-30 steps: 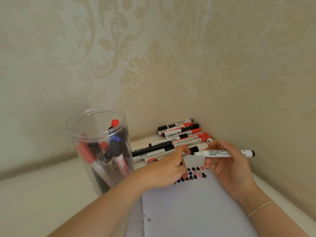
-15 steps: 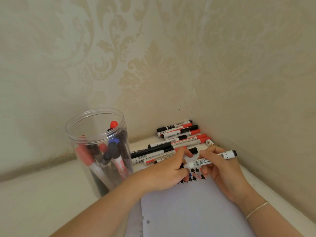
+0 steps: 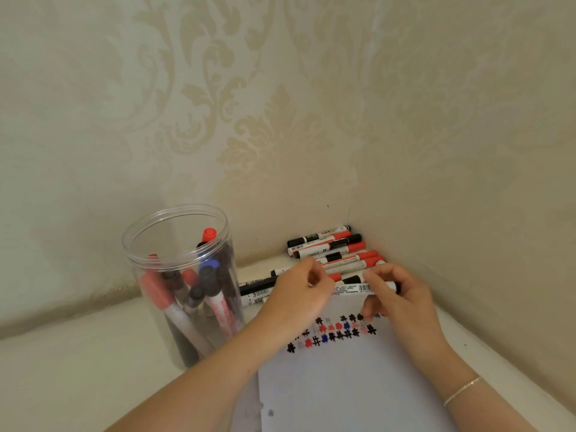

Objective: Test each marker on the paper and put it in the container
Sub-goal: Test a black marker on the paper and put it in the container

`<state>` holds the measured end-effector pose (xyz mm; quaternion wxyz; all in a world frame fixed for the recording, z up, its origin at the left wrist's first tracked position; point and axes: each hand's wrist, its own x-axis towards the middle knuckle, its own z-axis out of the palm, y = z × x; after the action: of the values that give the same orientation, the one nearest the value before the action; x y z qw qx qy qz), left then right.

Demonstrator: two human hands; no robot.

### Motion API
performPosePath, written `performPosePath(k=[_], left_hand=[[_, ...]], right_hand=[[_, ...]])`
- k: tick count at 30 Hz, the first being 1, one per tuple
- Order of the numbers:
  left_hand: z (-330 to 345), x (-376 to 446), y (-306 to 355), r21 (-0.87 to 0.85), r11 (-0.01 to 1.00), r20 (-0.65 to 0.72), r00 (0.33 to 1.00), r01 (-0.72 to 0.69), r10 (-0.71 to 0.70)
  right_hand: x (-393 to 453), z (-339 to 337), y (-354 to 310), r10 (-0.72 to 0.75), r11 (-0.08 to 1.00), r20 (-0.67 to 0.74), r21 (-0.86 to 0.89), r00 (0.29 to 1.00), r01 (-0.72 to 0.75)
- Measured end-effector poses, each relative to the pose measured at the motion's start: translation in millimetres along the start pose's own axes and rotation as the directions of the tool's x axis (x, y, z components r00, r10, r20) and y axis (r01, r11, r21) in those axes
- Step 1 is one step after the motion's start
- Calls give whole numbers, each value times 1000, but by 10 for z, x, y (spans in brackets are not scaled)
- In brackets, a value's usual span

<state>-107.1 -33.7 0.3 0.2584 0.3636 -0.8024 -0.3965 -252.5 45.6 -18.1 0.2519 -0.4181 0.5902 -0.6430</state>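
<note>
A white marker (image 3: 355,288) lies level between both hands just above the paper (image 3: 343,385). My right hand (image 3: 402,304) grips its right part, with the black end poking out past the fingers. My left hand (image 3: 299,297) curls round its left end, which is hidden inside the fingers. The paper bears rows of black, red and blue test marks (image 3: 336,333). A clear plastic container (image 3: 180,285) stands at the left with several markers upright inside.
A pile of several black- and red-capped markers (image 3: 330,251) lies in the wall corner behind my hands. Patterned walls close in at the back and right. The white tabletop (image 3: 78,369) stretches to the left of the container.
The marker's tip was down on the paper half a second ago; now it is lifted and level, and my left hand has closed over its left end.
</note>
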Motion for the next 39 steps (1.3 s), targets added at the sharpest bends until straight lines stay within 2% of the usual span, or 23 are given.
performPosePath(k=[1,3,5,8,13,18,20,22,23,24,26,27,30,33,36,38,39], left_hand=[[-10,25,-2,-173,984,-58,997,33,-43],[-27,58,-9,-478,877,-168,975,51,-148],[-7,33,0,-577,817,-248,950,12,-189],[67,-22,42,-589,806,-308,937,-54,-163],[98,-37,53,-593,801,-354,920,-83,-167],[55,-74,120,-597,801,-287,947,-57,-147],[15,-115,251,-575,815,-214,975,-75,-62],[-22,-192,408,-459,868,-212,972,-190,101],[-61,-236,484,-349,890,-251,944,-293,212],[-126,-274,547,-187,891,-312,885,-414,346],[-325,-322,646,171,780,-393,684,-603,615],[-439,-336,687,295,709,-414,583,-641,699],[-732,-378,819,495,586,-483,357,-642,800],[-888,-443,904,626,517,-508,198,-584,839],[-1017,-493,919,699,539,-533,161,-470,831],[-1122,-501,903,737,588,-548,213,-334,809],[-1180,-488,887,743,617,-556,274,-260,785]], right_hand=[[-13,16,-5,7,1000,22,-17,1000,-7],[-26,61,-12,38,998,71,-51,997,-34],[-16,105,-2,50,995,95,-93,994,-41],[9,127,-10,31,992,88,-122,996,-20],[-24,169,-53,16,996,143,-86,990,-4],[-18,146,-70,16,999,74,-46,997,-12],[14,120,-54,20,999,11,31,1000,-20],[37,90,-39,11,998,-46,65,999,-8],[44,79,-27,12,998,-70,69,997,-7],[46,67,-20,19,997,-86,76,996,-12],[28,44,-9,14,998,-97,60,995,-8],[15,37,-9,-8,1000,-90,20,996,10],[-30,63,8,-42,994,-4,-96,999,41],[-61,129,63,-72,962,122,-253,990,102],[-63,136,147,-116,865,265,-447,957,229],[-50,140,194,-129,720,363,-606,923,339],[-39,147,224,-128,635,404,-668,906,388]])
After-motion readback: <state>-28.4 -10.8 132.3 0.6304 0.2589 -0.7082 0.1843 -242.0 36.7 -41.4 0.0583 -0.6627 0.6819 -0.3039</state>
